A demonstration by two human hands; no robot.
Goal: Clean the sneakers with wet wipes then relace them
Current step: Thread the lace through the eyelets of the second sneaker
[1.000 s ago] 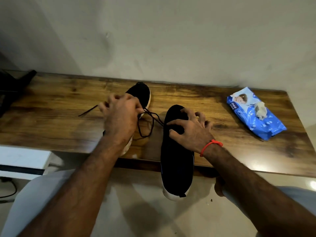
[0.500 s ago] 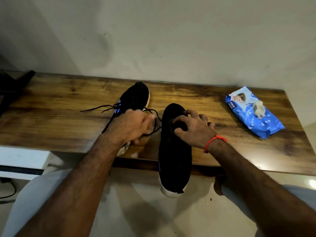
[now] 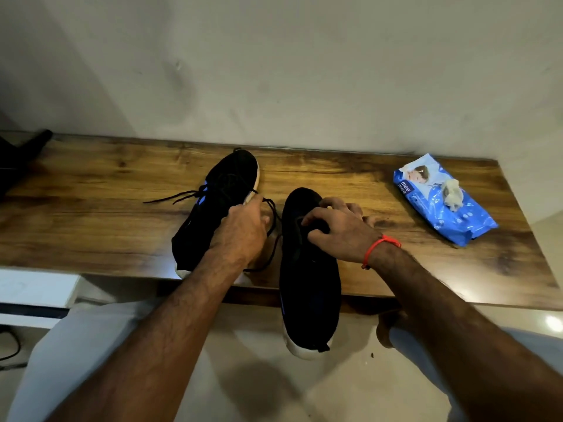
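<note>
Two black sneakers are shown on a wooden tabletop (image 3: pixel 91 214), at the relacing stage as judged from the loose laces. The left sneaker (image 3: pixel 219 202) lies wholly on the tabletop, its long axis running from about 7 o'clock at the heel to 1 o'clock at the toe; lace ends (image 3: pixel 170 197) trail from it toward 9 o'clock. The right sneaker (image 3: pixel 307 269) lies along the 12-to-6 o'clock line, its toe on the tabletop and its white-soled heel overhanging the near edge.

The left hand (image 3: pixel 240 236) is held over the inner side of the left sneaker, fingers curled around a loop of black lace (image 3: pixel 272 219) that arcs toward 3 o'clock, to the right sneaker. The right hand (image 3: pixel 338 229), marked by a red wrist thread (image 3: pixel 379 248), is set on the right sneaker's upper near the eyelets, its fingers (image 3: pixel 307 219) bent and pinching there; whether lace or fabric is pinched cannot be told.

The lace loop lies between the two hands, at about 9 o'clock from the right fingers, and is nearer the left hand. The next threading is therefore judged to depend on the lace being fed rightward, across the sneaker's long axis.

A blue wet-wipe pack (image 3: pixel 444 202), a used wipe (image 3: pixel 452 194) resting on it, lies well apart at 2 o'clock.
</note>
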